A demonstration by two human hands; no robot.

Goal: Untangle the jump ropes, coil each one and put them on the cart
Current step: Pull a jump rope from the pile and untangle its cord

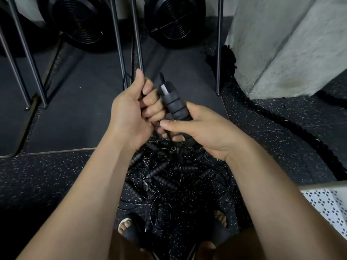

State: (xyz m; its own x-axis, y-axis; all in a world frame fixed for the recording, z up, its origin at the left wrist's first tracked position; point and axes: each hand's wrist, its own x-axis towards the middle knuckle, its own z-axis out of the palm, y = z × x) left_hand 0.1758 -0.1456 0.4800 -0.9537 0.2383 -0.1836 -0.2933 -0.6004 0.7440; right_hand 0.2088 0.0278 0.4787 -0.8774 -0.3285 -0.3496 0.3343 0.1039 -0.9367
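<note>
Two grips on: right hand (202, 132) wraps ribbed foam handle (172, 104), left hand (131, 113) fists thin cable (124, 79). Cable likely light, springy, snag-prone; hold handles, not tangled pile (169, 181).

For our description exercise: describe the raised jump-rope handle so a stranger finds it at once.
Left of the grey concrete pillar, find the right hand mid-frame. It grips a black ribbed foam handle pointing up. Unlike the handles tangled in the floor pile, it is lifted.

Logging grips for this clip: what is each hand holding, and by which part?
The right hand grips a foam jump-rope handle by its lower end; the left hand fists round thin cord.
</note>
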